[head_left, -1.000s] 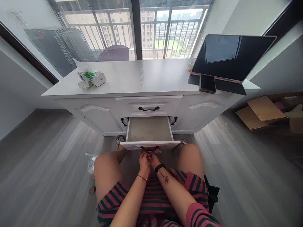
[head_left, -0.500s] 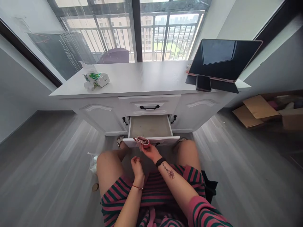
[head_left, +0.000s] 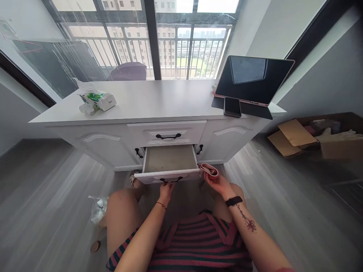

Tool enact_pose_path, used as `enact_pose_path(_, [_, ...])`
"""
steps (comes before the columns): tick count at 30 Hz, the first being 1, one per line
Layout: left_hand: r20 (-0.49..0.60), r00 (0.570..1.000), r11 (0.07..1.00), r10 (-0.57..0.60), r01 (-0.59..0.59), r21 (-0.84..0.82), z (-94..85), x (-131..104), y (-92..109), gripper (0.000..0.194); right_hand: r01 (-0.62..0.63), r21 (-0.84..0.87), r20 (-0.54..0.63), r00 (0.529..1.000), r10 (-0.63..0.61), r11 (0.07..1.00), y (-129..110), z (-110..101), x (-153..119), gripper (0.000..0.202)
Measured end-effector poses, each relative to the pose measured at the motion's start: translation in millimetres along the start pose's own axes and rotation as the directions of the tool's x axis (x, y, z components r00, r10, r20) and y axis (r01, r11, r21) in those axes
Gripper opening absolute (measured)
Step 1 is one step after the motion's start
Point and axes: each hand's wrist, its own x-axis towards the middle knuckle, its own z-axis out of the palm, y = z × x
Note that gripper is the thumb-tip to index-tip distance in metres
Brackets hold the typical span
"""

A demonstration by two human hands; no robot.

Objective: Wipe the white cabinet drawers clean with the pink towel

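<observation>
The lower drawer [head_left: 170,156] of the white cabinet [head_left: 110,143] stands pulled out towards the person, its front panel running left to right across the space before the knees. Left hand [head_left: 166,192]: at the black drawer handle [head_left: 170,180], fingers bent up to it from beneath; whether they close fully about the bar cannot be told. Right hand [head_left: 217,184]: closed on a rolled pink cloth [head_left: 210,171], gripped near its lower side. The roll is held just beside the drawer's right front corner, outside the compartment; contact with that corner cannot be confirmed. Its long axis slants from the corner down and rightward, towards the right wrist. The governing relation, in this assessment, is sideways: the drawer's opening lies to the left of the roll and slightly beyond it, the right hand being nearer to its right side wall, the left hand central on the front. On the cabinet top: a tissue pack [head_left: 106,102] at left, a tablet [head_left: 252,81] and phone [head_left: 232,107] at right.
</observation>
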Motion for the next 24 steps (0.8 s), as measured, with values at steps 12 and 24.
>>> enact_pose_path(12, [-0.029, 0.998, 0.998, 0.055, -0.056, -0.025, 60.4, 63.9, 35.1, 0.026, 0.228, 0.063, -0.357, 0.914, -0.191, 0.972, -14.8, -33.8, 41.4, 0.020])
enact_pose_path(24, [-0.013, 0.999, 0.998, 0.050, -0.049, 0.040, 115.8, 105.2, 67.6, 0.008, 0.144, -0.066, -0.244, 0.957, -0.156, 0.987, 6.8, -21.9, 44.5, 0.007])
